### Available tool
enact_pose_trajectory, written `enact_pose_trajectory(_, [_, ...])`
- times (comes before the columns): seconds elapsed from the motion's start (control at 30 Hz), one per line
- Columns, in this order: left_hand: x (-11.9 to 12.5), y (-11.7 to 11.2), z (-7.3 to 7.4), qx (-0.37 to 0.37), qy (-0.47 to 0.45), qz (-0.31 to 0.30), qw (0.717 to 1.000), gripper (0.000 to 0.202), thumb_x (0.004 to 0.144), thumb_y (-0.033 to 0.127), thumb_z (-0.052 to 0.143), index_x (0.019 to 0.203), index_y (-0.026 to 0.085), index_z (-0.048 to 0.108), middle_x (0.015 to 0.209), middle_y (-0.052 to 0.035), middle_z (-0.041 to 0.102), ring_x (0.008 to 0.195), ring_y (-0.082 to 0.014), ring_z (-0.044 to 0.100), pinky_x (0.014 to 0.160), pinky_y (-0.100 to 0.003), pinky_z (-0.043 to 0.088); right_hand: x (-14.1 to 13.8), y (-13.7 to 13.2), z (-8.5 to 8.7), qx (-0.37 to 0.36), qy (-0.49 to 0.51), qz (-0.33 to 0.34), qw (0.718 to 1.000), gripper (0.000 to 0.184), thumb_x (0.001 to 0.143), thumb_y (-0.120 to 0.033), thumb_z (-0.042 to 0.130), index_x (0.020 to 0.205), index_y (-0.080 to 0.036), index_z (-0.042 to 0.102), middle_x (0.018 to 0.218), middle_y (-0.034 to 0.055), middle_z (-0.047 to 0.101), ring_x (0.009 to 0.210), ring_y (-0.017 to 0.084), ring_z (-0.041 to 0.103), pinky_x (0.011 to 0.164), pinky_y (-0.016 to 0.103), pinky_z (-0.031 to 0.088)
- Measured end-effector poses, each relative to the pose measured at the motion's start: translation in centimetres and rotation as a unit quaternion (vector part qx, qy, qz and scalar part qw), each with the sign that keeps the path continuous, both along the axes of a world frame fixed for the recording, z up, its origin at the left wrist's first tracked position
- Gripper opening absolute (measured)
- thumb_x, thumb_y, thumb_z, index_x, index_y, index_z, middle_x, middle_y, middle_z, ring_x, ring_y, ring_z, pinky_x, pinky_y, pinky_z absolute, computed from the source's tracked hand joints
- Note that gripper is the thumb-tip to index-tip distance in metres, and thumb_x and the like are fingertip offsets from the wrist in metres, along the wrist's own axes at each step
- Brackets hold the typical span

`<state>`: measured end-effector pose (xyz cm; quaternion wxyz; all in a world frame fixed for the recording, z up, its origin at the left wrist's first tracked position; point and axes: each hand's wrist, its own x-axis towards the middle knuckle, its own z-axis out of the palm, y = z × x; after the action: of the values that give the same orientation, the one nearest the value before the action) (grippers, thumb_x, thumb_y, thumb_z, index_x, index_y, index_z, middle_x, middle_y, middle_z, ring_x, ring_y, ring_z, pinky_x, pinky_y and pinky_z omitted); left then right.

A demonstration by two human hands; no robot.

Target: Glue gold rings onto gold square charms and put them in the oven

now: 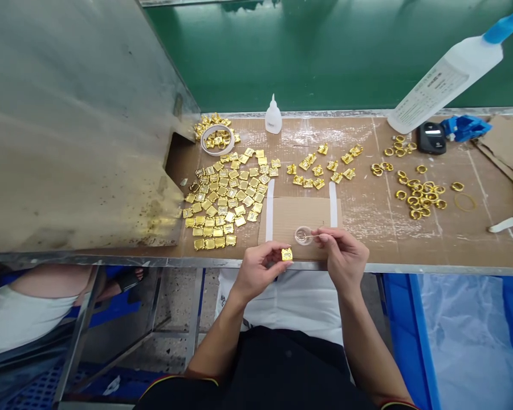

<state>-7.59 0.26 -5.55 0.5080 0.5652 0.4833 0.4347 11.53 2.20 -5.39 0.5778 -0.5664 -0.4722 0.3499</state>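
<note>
Between thumb and fingers, my left hand (260, 267) pinches a small gold square piece (286, 254) just above the table's front edge. My right hand (345, 255) is closed on a thin stick (314, 235), whose tip is at a small clear round dish (302, 236). That dish sits on a cardboard sheet (301, 210) with white tape strips along both sides. Many similar gold square pieces (226, 191) lie in a spread to the left. Beyond the sheet are several gold pieces with raised parts (318, 169).
A small white nozzle bottle (273, 117) stands at the back. Gold rings (423, 196) lie on the right, near a black device (431, 138) and a large leaning bottle (448, 82). A tape roll (218, 140) rests on gold pieces. A metal cabinet (77, 125) bounds the left; another person (29, 307) is below it.
</note>
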Motion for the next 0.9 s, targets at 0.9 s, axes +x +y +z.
enact_pose_trajectory(0.9, [0.2,0.1,-0.1,-0.032,-0.028,0.002,0.999,0.026,0.082,0.031,0.083,0.102,0.015,0.078,0.079,-0.0046,0.074,0.071,-0.0152,0.070,0.066,-0.023,0.058,-1.1,0.3,0.8,-0.014,0.063,-0.090,0.994,0.034,0.079,-0.049,0.086,0.073,-0.020,0.071,0.070,0.0029,0.079,0.051,0.016,0.069,0.045,0.027,0.050])
